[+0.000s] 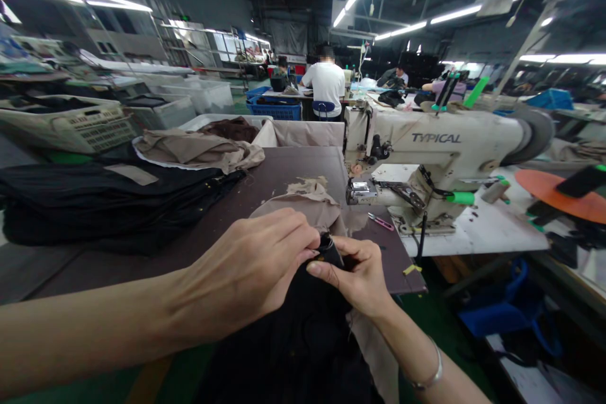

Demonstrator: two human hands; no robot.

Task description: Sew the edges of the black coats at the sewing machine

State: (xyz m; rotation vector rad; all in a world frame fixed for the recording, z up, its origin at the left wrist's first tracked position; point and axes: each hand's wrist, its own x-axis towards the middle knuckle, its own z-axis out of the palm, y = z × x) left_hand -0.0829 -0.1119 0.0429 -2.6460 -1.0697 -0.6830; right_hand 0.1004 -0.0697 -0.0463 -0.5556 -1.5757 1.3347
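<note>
Dark fabric (303, 328) hangs from both hands over the near edge of the table, with beige cloth (303, 208) lying behind it and showing at its right side. My left hand (260, 265) pinches the folded upper edge of the dark fabric. Close beside it, my right hand (360, 271) grips the same edge, thumb in front and fingers behind. Between the hands the edge is bent into a small curl. A bracelet (433, 366) circles the right wrist. What the left fingertips pinch exactly is partly hidden.
An industrial sewing machine (440, 139) stands at right, pink-handled thread snips (380, 221) near its base. Dark garments (118, 202) are piled on the brown table (227, 221) at left, beside a white bin (265, 132) of beige cloth. A person in white (326, 85) sits farther back.
</note>
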